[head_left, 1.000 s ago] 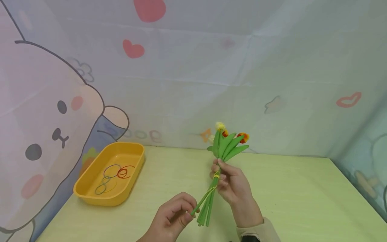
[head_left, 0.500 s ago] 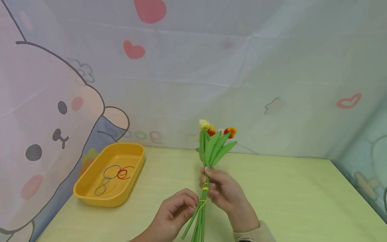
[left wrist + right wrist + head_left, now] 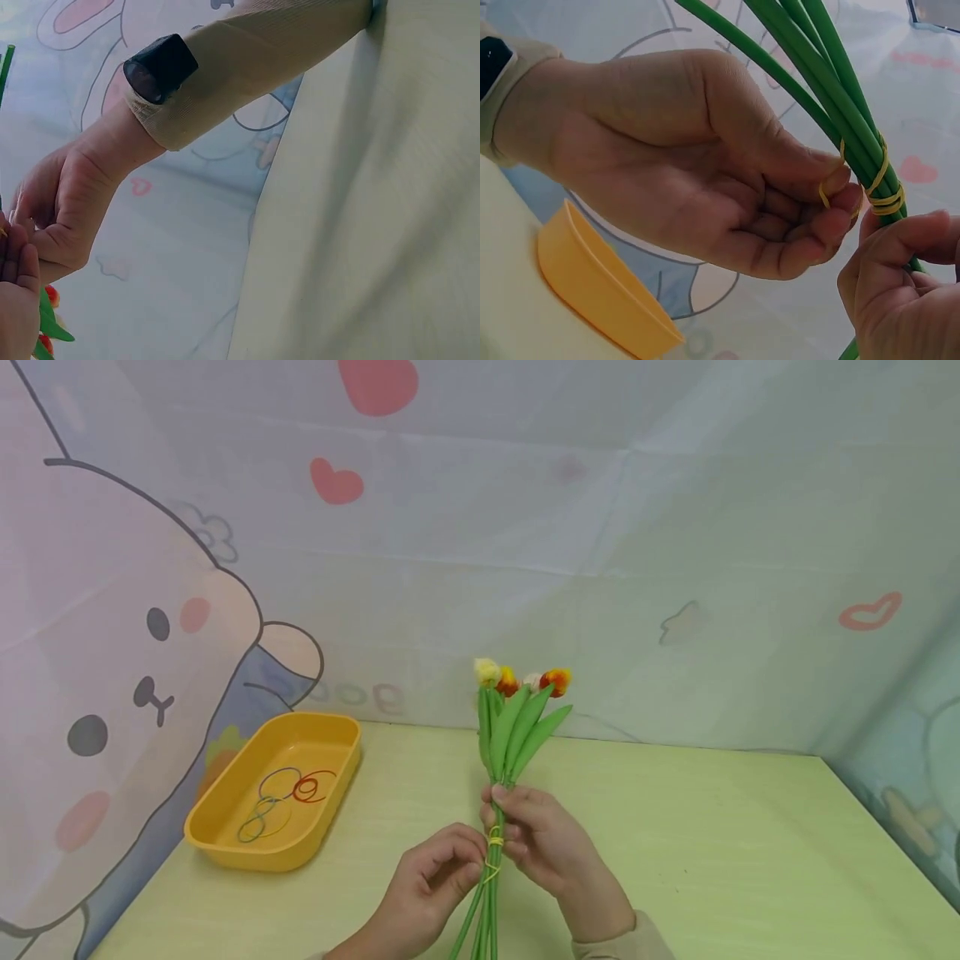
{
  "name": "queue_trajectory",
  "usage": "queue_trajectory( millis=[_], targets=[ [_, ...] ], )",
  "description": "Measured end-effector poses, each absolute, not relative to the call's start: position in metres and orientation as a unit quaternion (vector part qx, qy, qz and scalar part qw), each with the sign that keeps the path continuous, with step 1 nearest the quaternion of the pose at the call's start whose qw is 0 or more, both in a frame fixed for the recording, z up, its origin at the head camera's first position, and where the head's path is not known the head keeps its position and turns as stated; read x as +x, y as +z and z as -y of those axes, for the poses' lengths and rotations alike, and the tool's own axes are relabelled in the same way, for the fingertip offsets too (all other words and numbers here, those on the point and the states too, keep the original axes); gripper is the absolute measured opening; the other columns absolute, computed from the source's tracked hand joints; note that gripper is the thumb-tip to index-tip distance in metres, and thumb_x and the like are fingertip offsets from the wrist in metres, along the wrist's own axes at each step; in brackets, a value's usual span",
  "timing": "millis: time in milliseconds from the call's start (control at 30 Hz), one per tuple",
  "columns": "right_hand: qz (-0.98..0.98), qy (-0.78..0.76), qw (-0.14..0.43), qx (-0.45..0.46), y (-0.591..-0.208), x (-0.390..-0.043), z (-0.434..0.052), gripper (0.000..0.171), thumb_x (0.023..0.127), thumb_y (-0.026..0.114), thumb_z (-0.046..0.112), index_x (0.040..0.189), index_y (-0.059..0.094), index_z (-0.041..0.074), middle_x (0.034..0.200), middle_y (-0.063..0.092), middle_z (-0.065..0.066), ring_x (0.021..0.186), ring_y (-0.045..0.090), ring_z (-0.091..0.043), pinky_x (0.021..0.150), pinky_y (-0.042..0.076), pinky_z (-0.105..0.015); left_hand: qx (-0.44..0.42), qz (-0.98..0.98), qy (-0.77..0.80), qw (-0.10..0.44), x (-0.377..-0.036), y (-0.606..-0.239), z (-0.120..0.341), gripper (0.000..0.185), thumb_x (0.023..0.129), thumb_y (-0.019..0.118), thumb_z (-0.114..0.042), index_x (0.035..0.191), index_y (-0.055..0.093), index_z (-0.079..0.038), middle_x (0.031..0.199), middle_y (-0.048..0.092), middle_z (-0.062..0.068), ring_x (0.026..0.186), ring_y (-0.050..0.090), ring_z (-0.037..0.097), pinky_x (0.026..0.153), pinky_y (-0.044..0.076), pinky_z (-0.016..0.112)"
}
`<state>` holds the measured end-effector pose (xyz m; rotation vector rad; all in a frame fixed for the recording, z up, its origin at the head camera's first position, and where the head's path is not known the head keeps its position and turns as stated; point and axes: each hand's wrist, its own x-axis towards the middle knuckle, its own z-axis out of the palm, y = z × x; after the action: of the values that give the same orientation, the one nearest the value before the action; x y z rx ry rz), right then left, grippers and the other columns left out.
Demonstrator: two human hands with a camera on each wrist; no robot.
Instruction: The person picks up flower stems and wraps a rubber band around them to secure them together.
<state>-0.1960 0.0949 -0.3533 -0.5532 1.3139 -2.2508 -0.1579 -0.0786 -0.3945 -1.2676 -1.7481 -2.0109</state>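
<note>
A bunch of artificial flowers [image 3: 517,727] with green stems [image 3: 832,97], long leaves and yellow and orange heads stands nearly upright above the table. My right hand [image 3: 510,827] grips the stems just below the leaves. A yellow rubber band [image 3: 885,191] is wound round the stems there. My left hand [image 3: 468,864] is close beside the stems and pinches a loop of that band [image 3: 829,187] between thumb and fingertips. In the left wrist view I see the right hand [image 3: 67,202] and its beige sleeve; the stems are mostly hidden there.
A yellow tray [image 3: 225,835] sits at the table's left with a few coloured rubber bands [image 3: 281,797] in it. The pale green table [image 3: 712,860] is walled by a cartoon-printed cloth backdrop [image 3: 525,527] behind and at both sides.
The bunch has swung from a rightward tilt to nearly upright and shifted left and down. My left hand has moved up the stems to the right hand, still pinching the band.
</note>
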Motion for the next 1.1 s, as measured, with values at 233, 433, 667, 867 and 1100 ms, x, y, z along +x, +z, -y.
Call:
queue_trajectory(
  millis=[233, 433, 667, 867, 1100],
  targets=[
    [-0.554, -0.78, 0.203, -0.207, -0.35, -0.19, -0.094, 0.013, 0.101, 0.05, 0.015, 0.095, 0.06, 0.008, 0.074, 0.058, 0.006, 0.053, 0.037, 0.0, 0.049, 0.032, -0.01, -0.432, 0.592, -0.677, 0.072, -0.151, -0.399, 0.085, 0.007, 0.094, 0.05, 0.01, 0.095, 0.055, 0.005, 0.101, 0.054, 0.01, 0.096, 0.053, 0.016, 0.088, 0.048, 0.022],
    [-0.571, -0.764, 0.201, -0.225, -0.35, -0.188, -0.098, 0.014, 0.101, 0.051, 0.018, 0.098, 0.062, 0.009, 0.075, 0.059, 0.006, 0.052, 0.037, 0.001, 0.05, 0.032, -0.011, -0.456, 0.589, -0.664, 0.072, -0.147, -0.4, 0.091, 0.01, 0.091, 0.051, 0.015, 0.096, 0.057, 0.009, 0.1, 0.053, 0.025, 0.096, 0.056, 0.015, 0.085, 0.052, 0.025],
    [-0.606, -0.729, 0.222, -0.227, -0.346, -0.196, -0.11, 0.017, 0.101, 0.051, 0.019, 0.098, 0.062, 0.006, 0.076, 0.061, 0.007, 0.051, 0.038, 0.001, 0.05, 0.032, -0.012, -0.459, 0.597, -0.657, 0.034, -0.147, -0.389, 0.104, 0.015, 0.091, 0.054, 0.013, 0.101, 0.065, 0.01, 0.104, 0.06, 0.03, 0.102, 0.063, 0.016, 0.084, 0.054, 0.03],
    [-0.644, -0.7, 0.221, -0.217, -0.339, -0.202, -0.132, 0.019, 0.101, 0.052, 0.022, 0.099, 0.063, 0.007, 0.08, 0.065, 0.008, 0.052, 0.043, 0.002, 0.052, 0.036, -0.014, -0.424, 0.669, -0.608, 0.048, -0.145, -0.375, 0.123, 0.019, 0.093, 0.057, 0.006, 0.107, 0.068, 0.0, 0.106, 0.066, 0.017, 0.102, 0.063, 0.017, 0.085, 0.053, 0.03],
    [-0.679, -0.672, 0.218, -0.198, -0.342, -0.206, -0.153, 0.023, 0.101, 0.052, 0.022, 0.107, 0.061, 0.001, 0.085, 0.067, 0.006, 0.057, 0.048, 0.002, 0.055, 0.038, -0.014, -0.368, 0.767, -0.491, 0.187, -0.14, -0.373, 0.163, 0.03, 0.087, 0.066, 0.003, 0.113, 0.067, -0.013, 0.108, 0.068, 0.001, 0.1, 0.063, 0.013, 0.09, 0.048, 0.02]
  ],
)
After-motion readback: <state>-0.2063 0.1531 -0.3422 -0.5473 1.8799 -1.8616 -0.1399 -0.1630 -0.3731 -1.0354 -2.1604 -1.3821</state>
